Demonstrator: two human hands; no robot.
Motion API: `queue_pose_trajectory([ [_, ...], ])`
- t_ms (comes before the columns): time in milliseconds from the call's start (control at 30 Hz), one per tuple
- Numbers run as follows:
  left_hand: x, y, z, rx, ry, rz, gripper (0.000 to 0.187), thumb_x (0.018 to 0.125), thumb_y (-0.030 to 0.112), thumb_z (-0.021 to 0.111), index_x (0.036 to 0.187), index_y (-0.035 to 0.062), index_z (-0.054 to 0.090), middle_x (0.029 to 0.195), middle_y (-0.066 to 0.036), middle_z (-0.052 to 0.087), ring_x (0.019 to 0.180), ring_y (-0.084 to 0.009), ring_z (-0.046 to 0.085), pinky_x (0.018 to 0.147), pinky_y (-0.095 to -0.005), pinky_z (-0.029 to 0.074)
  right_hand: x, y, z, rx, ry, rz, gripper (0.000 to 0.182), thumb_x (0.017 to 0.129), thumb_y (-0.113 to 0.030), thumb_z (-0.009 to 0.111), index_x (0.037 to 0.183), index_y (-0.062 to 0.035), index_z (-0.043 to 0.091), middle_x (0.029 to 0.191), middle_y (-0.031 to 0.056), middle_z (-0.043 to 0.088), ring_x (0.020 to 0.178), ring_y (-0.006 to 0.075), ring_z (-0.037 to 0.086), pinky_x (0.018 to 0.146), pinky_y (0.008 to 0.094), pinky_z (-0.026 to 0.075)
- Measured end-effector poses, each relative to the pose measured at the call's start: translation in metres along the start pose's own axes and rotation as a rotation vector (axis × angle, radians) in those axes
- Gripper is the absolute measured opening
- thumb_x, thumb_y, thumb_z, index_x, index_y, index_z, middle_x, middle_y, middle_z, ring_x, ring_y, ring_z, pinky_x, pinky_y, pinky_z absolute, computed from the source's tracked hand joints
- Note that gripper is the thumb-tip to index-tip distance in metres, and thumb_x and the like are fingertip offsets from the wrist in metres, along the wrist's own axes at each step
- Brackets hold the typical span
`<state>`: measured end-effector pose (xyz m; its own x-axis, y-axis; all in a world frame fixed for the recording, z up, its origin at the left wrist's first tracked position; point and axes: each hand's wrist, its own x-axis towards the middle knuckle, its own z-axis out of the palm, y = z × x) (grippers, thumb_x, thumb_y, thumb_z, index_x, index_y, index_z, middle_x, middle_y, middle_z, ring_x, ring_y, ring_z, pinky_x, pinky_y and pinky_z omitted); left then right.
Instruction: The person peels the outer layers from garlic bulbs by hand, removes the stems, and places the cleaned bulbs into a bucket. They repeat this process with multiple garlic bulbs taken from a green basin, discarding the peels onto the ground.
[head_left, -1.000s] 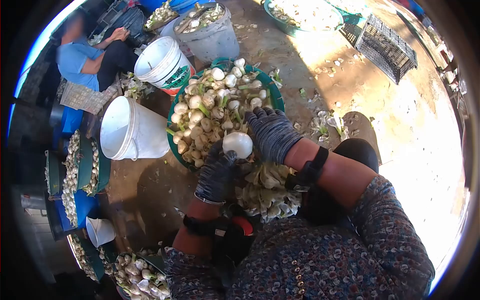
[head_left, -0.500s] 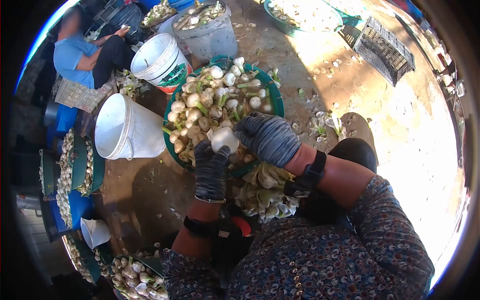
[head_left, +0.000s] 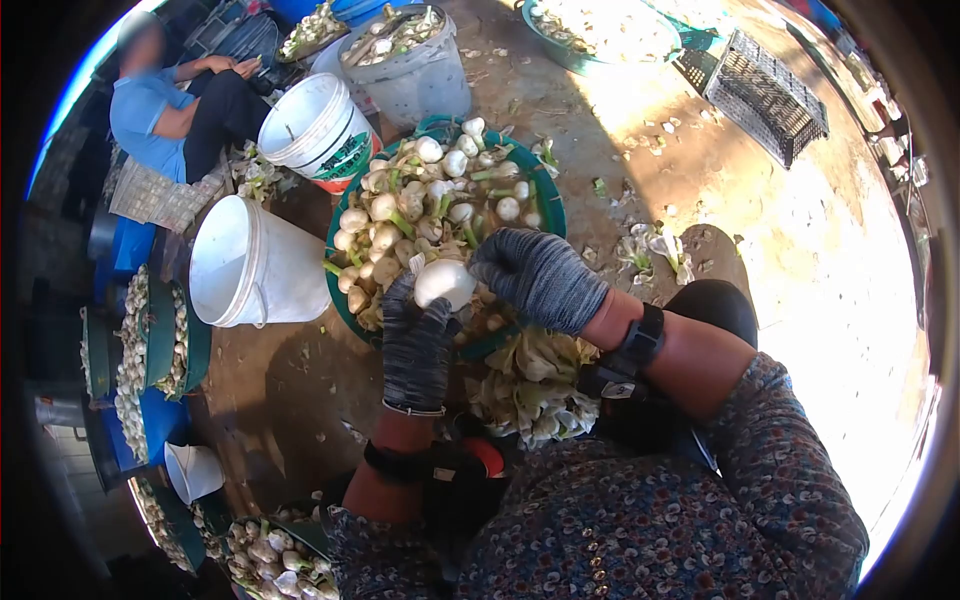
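My left hand (head_left: 415, 345), in a grey striped knit glove, is closed around a smooth white garlic bulb (head_left: 446, 284). My right hand (head_left: 542, 281), gloved the same way, is just right of the bulb with its fingers curled together. Whatever those fingers pinch, if anything, is hidden. Beneath both hands stands a green tub (head_left: 550, 190) heaped with garlic bulbs (head_left: 384, 208), some with green stem stubs. A pile of pale peeled leaves (head_left: 535, 395) lies below my right hand, against the near side of the tub.
Left of the tub stand a white bucket (head_left: 285, 265) and a printed bucket (head_left: 325, 135). Behind is a grey bin (head_left: 425, 85) of trimmings. A black crate (head_left: 765, 95) lies at far right. A seated person in a blue shirt (head_left: 150, 115) works at upper left.
My left hand and the garlic bulb have shifted slightly left, opening a little more space between the bulb and my right fingers. The co-worker's hands have moved slightly.
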<state>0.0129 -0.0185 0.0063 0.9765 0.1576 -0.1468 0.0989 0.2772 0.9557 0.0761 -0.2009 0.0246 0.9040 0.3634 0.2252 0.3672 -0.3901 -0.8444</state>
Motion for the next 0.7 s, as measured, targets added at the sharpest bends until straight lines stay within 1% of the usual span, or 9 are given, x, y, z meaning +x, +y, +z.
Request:
queue_pose_trajectory([
  [67, 0.000, 0.001, 0.000, -0.010, 0.028, -0.069, 0.052, 0.087, 0.001, 0.056, 0.135, 0.0109, 0.039, 0.124, -0.011, 0.048, 0.107, -0.0224, 0.055, 0.086, -0.0363, 0.054, -0.003, -0.003, -0.002, -0.037, 0.013, -0.043, 0.022, 0.087, -0.028, 0.060, 0.087, -0.0064, 0.064, 0.076, 0.0152, 0.064, 0.074, 0.0331, 0.064, 0.066, 0.0424, 0.051],
  [133, 0.000, 0.001, 0.003, 0.022, 0.021, -0.045, 0.050, 0.087, 0.001, 0.056, 0.134, 0.0095, 0.041, 0.123, -0.010, 0.050, 0.107, -0.0214, 0.055, 0.085, -0.0347, 0.054, -0.006, -0.009, -0.005, -0.294, 0.104, -0.246, 0.019, 0.086, -0.027, 0.060, 0.090, -0.0093, 0.065, 0.077, 0.0126, 0.064, 0.072, 0.0314, 0.064, 0.063, 0.0416, 0.051],
  [200, 0.002, -0.002, 0.005, 0.054, 0.013, -0.021, 0.049, 0.087, 0.001, 0.057, 0.133, 0.0081, 0.042, 0.122, -0.010, 0.051, 0.106, -0.0205, 0.055, 0.083, -0.0330, 0.054, -0.007, -0.008, -0.005, -0.351, 0.086, -0.317, 0.018, 0.085, -0.026, 0.060, 0.090, -0.0102, 0.064, 0.077, 0.0117, 0.064, 0.070, 0.0305, 0.064, 0.062, 0.0418, 0.051],
  [233, 0.003, -0.006, 0.004, 0.215, 0.029, 0.062, 0.047, 0.086, 0.001, 0.058, 0.130, 0.0065, 0.045, 0.120, -0.010, 0.053, 0.105, -0.0194, 0.056, 0.083, -0.0317, 0.054, -0.007, -0.008, -0.005, -0.407, 0.068, -0.387, 0.016, 0.083, -0.025, 0.060, 0.090, -0.0111, 0.064, 0.077, 0.0107, 0.064, 0.069, 0.0297, 0.064, 0.061, 0.0419, 0.051],
  [267, 0.004, -0.009, 0.003, 0.376, 0.044, 0.145, 0.044, 0.085, 0.002, 0.060, 0.127, 0.0049, 0.048, 0.118, -0.009, 0.055, 0.104, -0.0183, 0.056, 0.084, -0.0304, 0.053, -0.007, -0.009, -0.006, -0.408, 0.071, -0.383, 0.016, 0.083, -0.025, 0.060, 0.090, -0.0111, 0.064, 0.077, 0.0107, 0.064, 0.069, 0.0297, 0.064, 0.061, 0.0419, 0.051],
  [333, 0.000, -0.005, 0.007, 0.421, 0.032, 0.155, 0.048, 0.084, 0.001, 0.063, 0.129, 0.0051, 0.047, 0.119, -0.009, 0.055, 0.105, -0.0176, 0.056, 0.087, -0.0308, 0.051, -0.006, -0.015, -0.007, -0.485, -0.020, -0.315, 0.014, 0.081, -0.023, 0.060, 0.087, -0.0110, 0.063, 0.077, 0.0106, 0.064, 0.070, 0.0291, 0.064, 0.060, 0.0422, 0.051],
  [467, -0.002, -0.004, 0.008, 0.530, 0.014, 0.229, 0.051, 0.083, 0.001, 0.065, 0.130, 0.0045, 0.045, 0.121, -0.010, 0.054, 0.106, -0.0178, 0.055, 0.091, -0.0310, 0.048, -0.005, -0.014, 0.001, -0.518, -0.017, -0.278, 0.014, 0.080, -0.023, 0.060, 0.083, -0.0096, 0.061, 0.076, 0.0111, 0.063, 0.070, 0.0301, 0.064, 0.061, 0.0430, 0.051],
  [567, 0.001, 0.001, 0.005, 0.427, -0.035, 0.203, 0.051, 0.083, 0.001, 0.065, 0.130, 0.0046, 0.046, 0.121, -0.011, 0.055, 0.106, -0.0184, 0.056, 0.091, -0.0315, 0.048, -0.004, -0.013, 0.002, -0.432, 0.010, -0.188, 0.018, 0.078, -0.024, 0.063, 0.085, -0.0076, 0.062, 0.076, 0.0129, 0.064, 0.072, 0.0323, 0.065, 0.064, 0.0440, 0.051],
  [700, 0.004, -0.014, 0.001, 0.278, -0.032, 0.143, 0.050, 0.083, -0.001, 0.064, 0.128, 0.0043, 0.045, 0.122, -0.012, 0.053, 0.106, -0.0185, 0.055, 0.091, -0.0307, 0.048, -0.001, -0.008, 0.008, -0.056, -0.079, 0.028, 0.032, 0.078, -0.034, 0.068, 0.086, -0.0034, 0.063, 0.074, 0.0168, 0.065, 0.073, 0.0348, 0.065, 0.067, 0.0425, 0.052],
])
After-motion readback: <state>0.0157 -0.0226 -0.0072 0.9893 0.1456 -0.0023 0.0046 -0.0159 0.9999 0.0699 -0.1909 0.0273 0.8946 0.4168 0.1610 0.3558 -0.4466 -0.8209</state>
